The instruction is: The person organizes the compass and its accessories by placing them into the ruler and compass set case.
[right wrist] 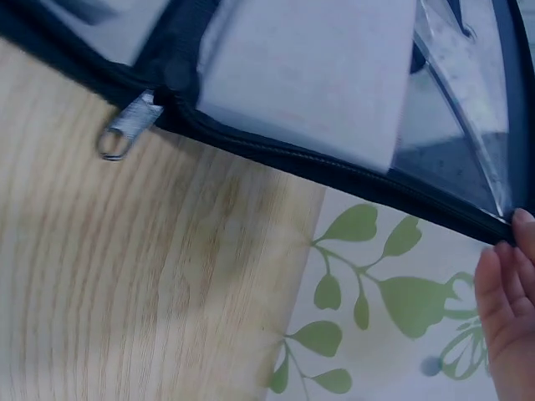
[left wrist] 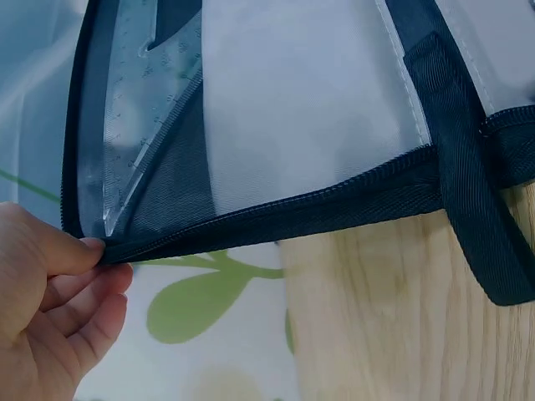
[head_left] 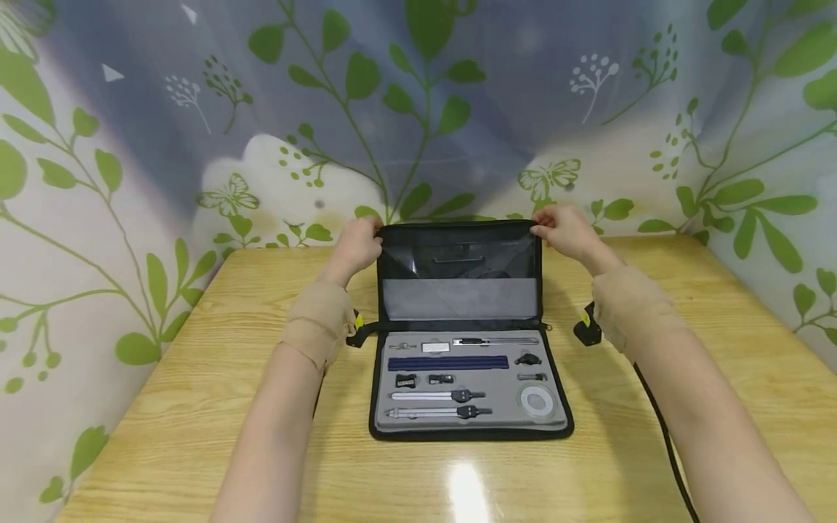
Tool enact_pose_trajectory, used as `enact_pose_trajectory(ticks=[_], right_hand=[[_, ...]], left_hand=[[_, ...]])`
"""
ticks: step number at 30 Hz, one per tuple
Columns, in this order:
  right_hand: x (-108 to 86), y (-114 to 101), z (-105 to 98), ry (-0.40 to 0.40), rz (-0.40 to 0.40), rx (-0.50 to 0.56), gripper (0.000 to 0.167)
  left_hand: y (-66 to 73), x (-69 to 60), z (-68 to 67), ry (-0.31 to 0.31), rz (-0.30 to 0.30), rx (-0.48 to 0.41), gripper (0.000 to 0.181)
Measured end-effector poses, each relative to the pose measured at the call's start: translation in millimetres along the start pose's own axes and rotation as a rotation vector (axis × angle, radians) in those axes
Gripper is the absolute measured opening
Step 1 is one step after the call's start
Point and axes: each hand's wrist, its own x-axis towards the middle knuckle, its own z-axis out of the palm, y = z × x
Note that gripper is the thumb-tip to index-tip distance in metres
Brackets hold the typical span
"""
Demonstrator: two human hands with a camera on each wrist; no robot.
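A black zip case [head_left: 471, 435] of drawing instruments lies unfolded on the table, its lid [head_left: 458, 299] raised at the back. My left hand [head_left: 358, 245] pinches the lid's upper left corner between thumb and fingers. At the upper right corner, my right hand [head_left: 564, 229] pinches the edge likewise. Behind the lid's clear pocket sits a transparent set square [left wrist: 125, 125]. In the grey tray are two compasses [head_left: 461, 396], a dark blue ruler-like strip [head_left: 447, 362], a craft knife [head_left: 495, 341], a sharpener [head_left: 406, 380], a white eraser [head_left: 435, 347] and a round clear container [head_left: 537, 401].
The wooden table [head_left: 196, 436] meets a wall covered with leaf-patterned cloth [head_left: 314, 160] behind the case. A metal zip pull [right wrist: 129, 125] hangs at the case's right hinge, and a black fabric strap [left wrist: 476, 175] at its left. A black cable [head_left: 667, 436] runs beside my right forearm.
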Motion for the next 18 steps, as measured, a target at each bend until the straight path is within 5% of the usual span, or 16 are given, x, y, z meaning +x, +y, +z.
enact_pose_trajectory(ticks=[9, 18], right_hand=[[-35.8, -16.6, -10.4, 0.116, -0.219, -0.134, 0.022], [-76.3, -32.9, -29.6, 0.019, -0.539, -0.334, 0.013]], left_hand=[[12.4, -29.1, -29.9, -0.028, 0.127, 0.013, 0.024], [22.6, -68.3, -54.4, -0.239, 0.274, 0.055, 0.012]])
